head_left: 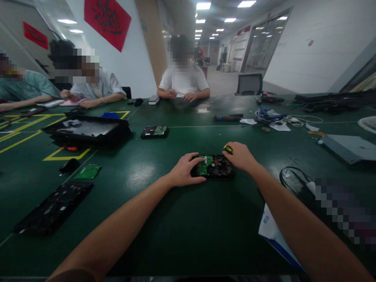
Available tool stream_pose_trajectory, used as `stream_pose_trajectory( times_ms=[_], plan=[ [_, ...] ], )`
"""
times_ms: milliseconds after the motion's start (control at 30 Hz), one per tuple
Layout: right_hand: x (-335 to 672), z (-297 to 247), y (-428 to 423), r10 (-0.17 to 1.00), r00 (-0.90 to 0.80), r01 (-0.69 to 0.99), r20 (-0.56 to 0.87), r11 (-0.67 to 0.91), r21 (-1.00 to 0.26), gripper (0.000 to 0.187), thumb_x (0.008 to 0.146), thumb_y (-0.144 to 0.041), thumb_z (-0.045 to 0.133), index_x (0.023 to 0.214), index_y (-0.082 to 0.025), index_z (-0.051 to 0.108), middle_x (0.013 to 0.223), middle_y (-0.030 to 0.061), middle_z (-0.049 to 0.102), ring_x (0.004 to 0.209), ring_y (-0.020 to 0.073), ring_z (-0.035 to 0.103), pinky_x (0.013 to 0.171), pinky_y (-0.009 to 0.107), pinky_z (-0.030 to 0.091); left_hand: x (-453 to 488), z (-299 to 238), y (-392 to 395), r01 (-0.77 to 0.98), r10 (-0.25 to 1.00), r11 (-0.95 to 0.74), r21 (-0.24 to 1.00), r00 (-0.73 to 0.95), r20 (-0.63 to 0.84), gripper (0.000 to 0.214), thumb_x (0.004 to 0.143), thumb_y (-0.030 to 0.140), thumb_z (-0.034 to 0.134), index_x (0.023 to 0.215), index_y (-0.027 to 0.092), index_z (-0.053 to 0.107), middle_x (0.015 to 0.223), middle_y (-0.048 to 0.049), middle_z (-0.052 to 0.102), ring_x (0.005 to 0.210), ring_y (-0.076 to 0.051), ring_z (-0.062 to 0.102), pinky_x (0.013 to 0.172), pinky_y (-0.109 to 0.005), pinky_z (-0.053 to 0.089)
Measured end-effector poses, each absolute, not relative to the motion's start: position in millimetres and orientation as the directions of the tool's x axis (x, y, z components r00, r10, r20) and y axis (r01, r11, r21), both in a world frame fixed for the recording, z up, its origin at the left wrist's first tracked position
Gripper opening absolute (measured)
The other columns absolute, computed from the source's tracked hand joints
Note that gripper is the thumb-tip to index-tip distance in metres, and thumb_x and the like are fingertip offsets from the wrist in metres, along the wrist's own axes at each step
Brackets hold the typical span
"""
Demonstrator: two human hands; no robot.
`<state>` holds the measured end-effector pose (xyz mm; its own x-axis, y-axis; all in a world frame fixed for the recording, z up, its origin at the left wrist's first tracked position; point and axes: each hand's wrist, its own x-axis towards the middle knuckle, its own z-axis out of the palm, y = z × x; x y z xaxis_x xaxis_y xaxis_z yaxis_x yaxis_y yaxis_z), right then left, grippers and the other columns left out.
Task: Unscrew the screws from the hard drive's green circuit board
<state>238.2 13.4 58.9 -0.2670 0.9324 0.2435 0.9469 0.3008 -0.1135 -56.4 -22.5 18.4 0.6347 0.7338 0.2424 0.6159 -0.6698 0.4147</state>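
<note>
A black hard drive [221,169] with a green circuit board [203,166] lies flat on the green table in front of me. My left hand [188,170] grips its left end, thumb along the near edge and fingers over the far edge and board. At the far right corner, my right hand [239,156] is closed around the yellow-and-black handle of a screwdriver [228,149]. The screwdriver's tip is too small to make out. A second drive [154,132] with a green board sits farther off to the left.
To the left are a black tray [88,131], a loose green board [88,171] and a long black panel [54,207]. A grey metal box [349,149], cables [276,115] and a white-and-blue packet [276,235] lie on the right. A person [183,82] sits opposite; two others are at left.
</note>
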Motion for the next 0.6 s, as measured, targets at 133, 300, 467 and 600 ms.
stream_pose_trajectory(
  times_ms=[133, 300, 467, 600],
  plan=[
    [246, 47, 10, 0.944, -0.197, 0.93, 0.266, 0.266, -0.255, 0.023, 0.102, -0.035, 0.058, 0.11, -0.02, 0.073, 0.109, 0.009, 0.079, 0.101, 0.0251, 0.071, 0.087, 0.033, 0.049, -56, 18, -22, 0.618, 0.734, -0.671, 0.41, 0.631, 0.251, 0.082, 0.085, 0.067, 0.076, 0.154, 0.029, 0.052, 0.156, -0.0143, 0.049, 0.144, -0.036, 0.047, 0.12, -0.057, 0.04],
    [249, 38, 7, 0.938, -0.238, 0.905, 0.252, 0.309, -0.293, 0.024, 0.103, -0.039, 0.056, 0.107, -0.023, 0.074, 0.104, 0.0058, 0.079, 0.095, 0.0234, 0.072, 0.083, 0.032, 0.048, -56, 17, -21, 0.601, 0.727, -0.678, 0.423, 0.634, 0.263, 0.079, 0.087, 0.064, 0.076, 0.153, 0.028, 0.053, 0.157, -0.0138, 0.051, 0.145, -0.035, 0.046, 0.121, -0.056, 0.039],
    [257, 39, 3, 0.966, -0.137, 0.953, 0.221, 0.19, -0.238, 0.028, 0.102, -0.043, 0.055, 0.1, -0.022, 0.073, 0.098, 0.0091, 0.079, 0.09, 0.026, 0.073, 0.077, 0.034, 0.048, -58, 14, -19, 0.59, 0.75, -0.65, 0.479, 0.601, 0.276, 0.074, 0.091, 0.055, 0.074, 0.155, 0.028, 0.05, 0.157, -0.0133, 0.052, 0.147, -0.033, 0.046, 0.122, -0.057, 0.039],
    [262, 39, -1, 0.976, -0.062, 0.959, 0.21, 0.117, -0.26, 0.028, 0.099, -0.043, 0.059, 0.109, -0.021, 0.072, 0.103, 0.0114, 0.079, 0.093, 0.0292, 0.074, 0.079, 0.036, 0.05, -58, 19, -24, 0.56, 0.743, -0.654, 0.509, 0.601, 0.295, 0.074, 0.093, 0.052, 0.072, 0.157, 0.026, 0.046, 0.16, -0.0137, 0.049, 0.15, -0.033, 0.043, 0.124, -0.056, 0.038]
  ],
)
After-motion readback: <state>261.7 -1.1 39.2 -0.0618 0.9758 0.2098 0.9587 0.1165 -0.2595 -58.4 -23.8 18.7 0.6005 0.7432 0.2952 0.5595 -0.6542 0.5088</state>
